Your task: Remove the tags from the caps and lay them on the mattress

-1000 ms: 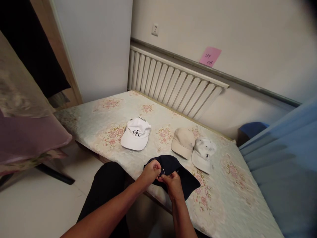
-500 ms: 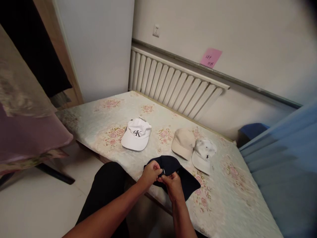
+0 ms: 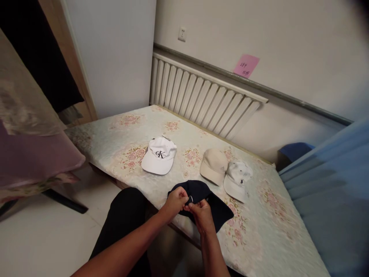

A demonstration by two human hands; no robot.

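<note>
A dark navy baseball cap (image 3: 220, 209) lies at the near edge of the flowered bed, its brim pointing right. My left hand (image 3: 176, 201) pinches the cap's back strap beside a small shiny metal buckle (image 3: 190, 199). From the other side my right hand (image 3: 202, 214) pinches the strap just below that buckle. The strap's end is mostly hidden by my fingers. Beyond my hands rest a white cap with black letters (image 3: 160, 154), a beige cap (image 3: 214, 166) and an off-white cap with a small dark emblem (image 3: 237, 180). The beige and off-white caps touch.
The bed (image 3: 268, 234) has a pale floral cover. A white radiator (image 3: 198, 92) runs along the wall behind it. At right hangs a blue curtain (image 3: 340, 184); at left are hanging clothes (image 3: 34, 77) and a pink-covered seat (image 3: 37, 161). My knee (image 3: 128, 204) is near the bed's edge.
Both hands stay at the cap's strap with almost no movement. The metal buckle shows slightly more between my fingers. The other caps have not moved.
</note>
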